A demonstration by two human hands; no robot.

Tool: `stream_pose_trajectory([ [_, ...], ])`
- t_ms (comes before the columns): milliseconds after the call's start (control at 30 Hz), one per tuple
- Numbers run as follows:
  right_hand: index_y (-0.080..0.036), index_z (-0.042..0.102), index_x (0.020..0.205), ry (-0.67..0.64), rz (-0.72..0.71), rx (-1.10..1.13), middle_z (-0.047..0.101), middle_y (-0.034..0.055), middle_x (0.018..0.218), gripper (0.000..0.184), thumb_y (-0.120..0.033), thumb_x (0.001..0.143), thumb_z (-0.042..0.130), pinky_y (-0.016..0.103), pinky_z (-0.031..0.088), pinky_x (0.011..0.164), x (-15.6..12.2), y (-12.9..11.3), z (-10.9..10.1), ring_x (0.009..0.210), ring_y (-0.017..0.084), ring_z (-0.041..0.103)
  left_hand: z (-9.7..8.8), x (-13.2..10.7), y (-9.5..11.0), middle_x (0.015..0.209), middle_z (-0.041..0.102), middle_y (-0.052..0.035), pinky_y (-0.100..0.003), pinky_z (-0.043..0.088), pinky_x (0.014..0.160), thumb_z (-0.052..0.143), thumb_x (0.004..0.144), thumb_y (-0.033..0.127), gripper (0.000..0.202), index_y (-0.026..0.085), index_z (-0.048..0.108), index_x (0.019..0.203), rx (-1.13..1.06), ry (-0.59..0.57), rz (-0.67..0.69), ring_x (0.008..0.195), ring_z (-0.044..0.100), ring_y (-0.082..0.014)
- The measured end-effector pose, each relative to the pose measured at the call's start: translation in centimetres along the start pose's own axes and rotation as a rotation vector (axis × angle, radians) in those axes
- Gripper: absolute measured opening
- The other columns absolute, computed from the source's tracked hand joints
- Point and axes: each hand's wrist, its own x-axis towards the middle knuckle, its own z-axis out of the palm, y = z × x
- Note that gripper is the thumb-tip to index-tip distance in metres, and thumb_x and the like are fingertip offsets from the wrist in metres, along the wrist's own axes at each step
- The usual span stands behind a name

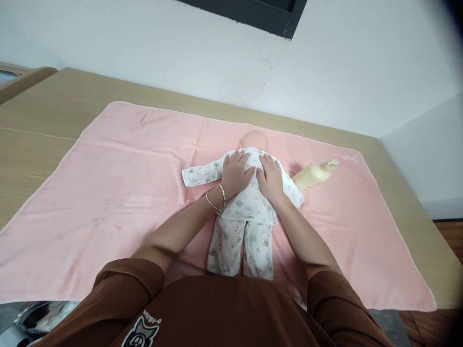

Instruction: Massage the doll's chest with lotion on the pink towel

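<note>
A baby doll [255, 140] lies face down on a pink blanket [137, 193], its bald head toward the wall. It wears a white patterned top [249, 205] and matching trousers [226, 243]. My left hand [236, 172] rests flat on the left side of the doll's upper back, fingers stretched out, a bangle [216, 197] around the wrist. On the right side of the back lies my right hand [270, 177], its fingers also extended. Both palms press on the cloth and hold nothing. A cream pump bottle [314, 174] lies on its side by the doll's right-hand sleeve.
The blanket covers much of a wooden table [90, 86], whose back edge runs along a white wall [144, 48]. A dark frame [260, 14] is set in the wall above. Below the front left edge a bag-like item [47, 315] shows in part.
</note>
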Motion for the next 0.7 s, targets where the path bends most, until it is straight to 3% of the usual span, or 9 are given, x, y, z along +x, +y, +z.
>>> stream_pose_trajectory([
  [133, -0.018, 0.047, 0.147, 0.003, -0.005, 0.01, 0.043, 0.0121, 0.158, 0.052, -0.032, 0.099, 0.036, 0.057, 0.021, 0.124, 0.0, 0.0, 0.0, 0.15, 0.028, 0.034, 0.1, 0.0, 0.0, 0.153, 0.05, -0.0104, -0.052, 0.023, 0.125, 0.05, 0.095, 0.036, 0.051, 0.018, 0.051, 0.142, -0.003, 0.002, 0.003, 0.147, 0.039, -0.0277],
  [467, -0.013, 0.044, 0.15, -0.034, -0.049, -0.032, 0.039, 0.0137, 0.16, 0.055, -0.028, 0.098, 0.033, 0.054, 0.02, 0.125, 0.2, 0.4, -0.2, 0.151, 0.027, 0.031, 0.0, 0.0, 0.0, 0.153, 0.051, -0.0105, -0.051, 0.022, 0.125, 0.052, 0.095, 0.037, 0.051, 0.018, 0.051, 0.142, 0.001, 0.0, 0.003, 0.147, 0.039, -0.0277],
  [700, -0.006, 0.047, 0.148, -0.038, -0.014, -0.077, 0.044, 0.0191, 0.156, 0.054, -0.025, 0.1, 0.033, 0.053, 0.026, 0.125, -1.0, -2.1, -1.1, 0.149, 0.03, 0.036, -1.8, -0.8, 1.6, 0.15, 0.051, -0.0166, -0.056, 0.031, 0.119, 0.043, 0.1, 0.034, 0.047, 0.012, 0.051, 0.141, 0.134, -0.058, 0.042, 0.144, 0.041, -0.0338],
])
